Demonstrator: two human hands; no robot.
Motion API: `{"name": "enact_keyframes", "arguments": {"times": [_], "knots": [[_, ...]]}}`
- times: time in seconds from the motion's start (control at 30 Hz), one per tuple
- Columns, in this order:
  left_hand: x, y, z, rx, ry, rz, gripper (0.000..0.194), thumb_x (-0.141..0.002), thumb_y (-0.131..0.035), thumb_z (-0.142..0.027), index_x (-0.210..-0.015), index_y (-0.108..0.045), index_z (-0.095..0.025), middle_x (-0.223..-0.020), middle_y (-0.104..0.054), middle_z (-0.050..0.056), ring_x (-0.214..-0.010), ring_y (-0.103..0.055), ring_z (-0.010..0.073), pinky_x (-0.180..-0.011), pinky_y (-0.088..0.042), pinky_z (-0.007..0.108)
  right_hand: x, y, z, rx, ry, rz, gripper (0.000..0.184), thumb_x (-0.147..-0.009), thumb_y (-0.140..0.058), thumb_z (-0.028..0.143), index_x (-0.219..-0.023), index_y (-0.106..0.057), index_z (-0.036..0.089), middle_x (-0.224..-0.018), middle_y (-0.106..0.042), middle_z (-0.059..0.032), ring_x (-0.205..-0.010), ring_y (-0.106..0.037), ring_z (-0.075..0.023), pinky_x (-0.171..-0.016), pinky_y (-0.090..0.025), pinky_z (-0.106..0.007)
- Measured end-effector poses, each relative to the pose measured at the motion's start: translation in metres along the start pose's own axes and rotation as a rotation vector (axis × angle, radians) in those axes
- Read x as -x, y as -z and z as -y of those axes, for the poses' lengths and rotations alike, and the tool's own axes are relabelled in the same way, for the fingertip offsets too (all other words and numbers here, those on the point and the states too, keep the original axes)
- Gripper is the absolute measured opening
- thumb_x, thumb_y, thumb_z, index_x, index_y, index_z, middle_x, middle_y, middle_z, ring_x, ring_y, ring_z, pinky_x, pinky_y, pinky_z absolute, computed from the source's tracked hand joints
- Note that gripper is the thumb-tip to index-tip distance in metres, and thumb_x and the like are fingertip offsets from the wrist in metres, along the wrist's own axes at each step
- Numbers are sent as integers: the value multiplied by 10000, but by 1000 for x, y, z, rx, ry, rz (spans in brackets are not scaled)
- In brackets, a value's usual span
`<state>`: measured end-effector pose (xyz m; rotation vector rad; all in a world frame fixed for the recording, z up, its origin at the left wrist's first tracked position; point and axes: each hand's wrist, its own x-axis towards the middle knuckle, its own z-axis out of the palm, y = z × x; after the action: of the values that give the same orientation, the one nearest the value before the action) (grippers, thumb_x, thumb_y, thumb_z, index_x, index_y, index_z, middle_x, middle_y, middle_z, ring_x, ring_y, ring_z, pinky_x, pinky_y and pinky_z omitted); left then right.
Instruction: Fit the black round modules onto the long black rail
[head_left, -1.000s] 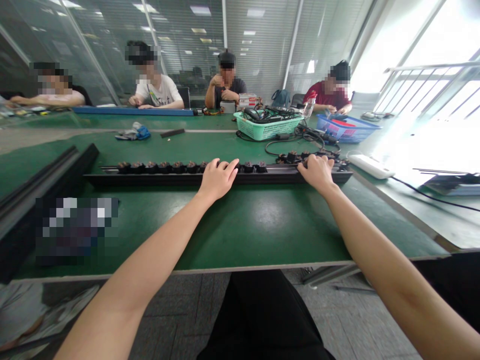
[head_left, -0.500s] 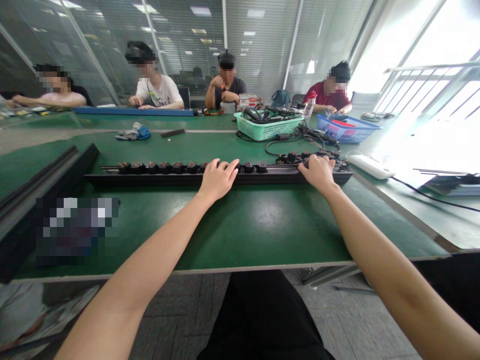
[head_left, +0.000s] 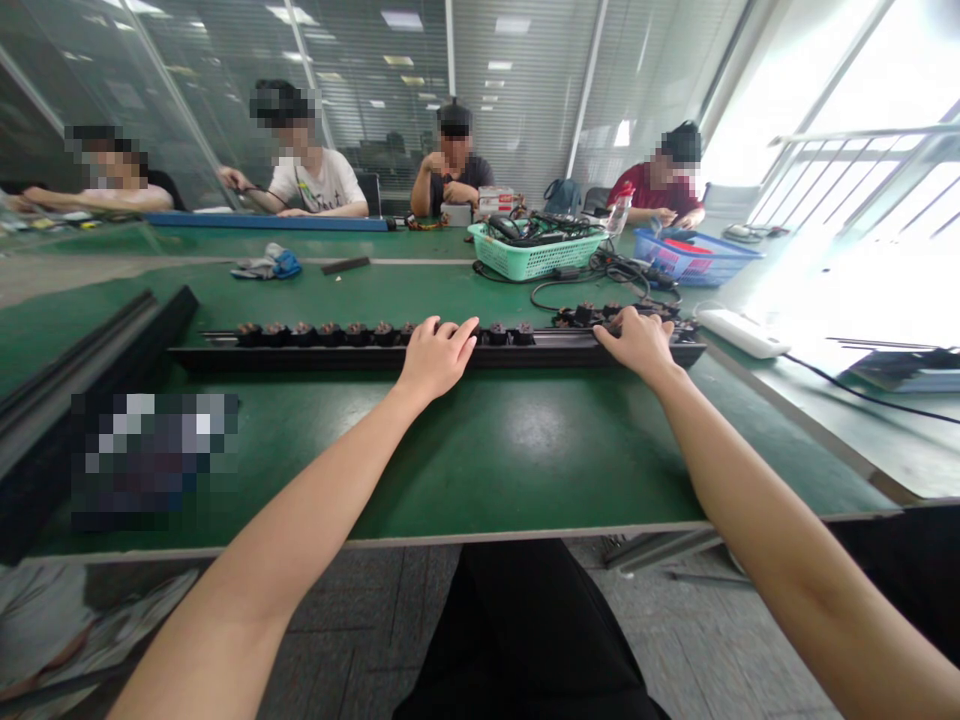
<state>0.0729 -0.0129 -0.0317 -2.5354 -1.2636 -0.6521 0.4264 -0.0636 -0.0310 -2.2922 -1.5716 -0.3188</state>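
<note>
A long black rail (head_left: 315, 357) lies across the green table (head_left: 487, 450), with a row of small dark socket modules (head_left: 322, 333) set along its top. My left hand (head_left: 436, 358) rests on the rail near its middle, fingers stretched out flat over the modules. My right hand (head_left: 637, 343) sits on the rail's right part, fingers curled down over it beside a loose cluster of dark modules (head_left: 592, 313). What lies under those fingers is hidden.
More black rails (head_left: 82, 370) lie at the left. A green basket of cables (head_left: 534, 250), a blue basket (head_left: 686, 255), a white power strip (head_left: 739, 332) and black cords lie beyond. Several people sit at the far side. A blurred patch (head_left: 154, 455) covers the near left.
My right hand has shifted slightly along the rail's right part. The left hand has stayed put. A person at the far left has stretched out an arm.
</note>
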Motion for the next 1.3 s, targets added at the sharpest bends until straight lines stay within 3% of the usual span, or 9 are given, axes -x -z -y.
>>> {"name": "enact_keyframes", "arguments": {"times": [0.37,1.03,1.3], "knots": [[-1,2,-2,-22,9,20,531,-1137,-322,-385,-1593,-543,-227,-1409,-722,123,-1404,-529,367,-1187,-412,538,-6,-7,-5,-63,29,-67,367,-971,-505,466,-1022,-714,169,-1094,-748,-205,-1121,-564,-400,-985,-365,-523],[-1,-1,0,-13,-3,0,533,-1136,-310,-394,-1586,-542,-229,-1387,-731,129,-1400,-530,369,-1176,-422,554,-7,-8,-6,-32,2,-46,474,-1048,-424,513,-1077,-722,145,-1154,-707,-245,-1175,-506,-412,-1016,-338,-553],[-1,1,-2,-28,4,17,539,-1136,-309,-387,-1590,-543,-215,-1395,-728,130,-1397,-530,372,-1180,-420,535,-8,-7,-9,3,-18,-39,414,-1021,-458,447,-1086,-720,132,-1161,-705,-244,-1173,-499,-409,-1020,-333,-568]]}}
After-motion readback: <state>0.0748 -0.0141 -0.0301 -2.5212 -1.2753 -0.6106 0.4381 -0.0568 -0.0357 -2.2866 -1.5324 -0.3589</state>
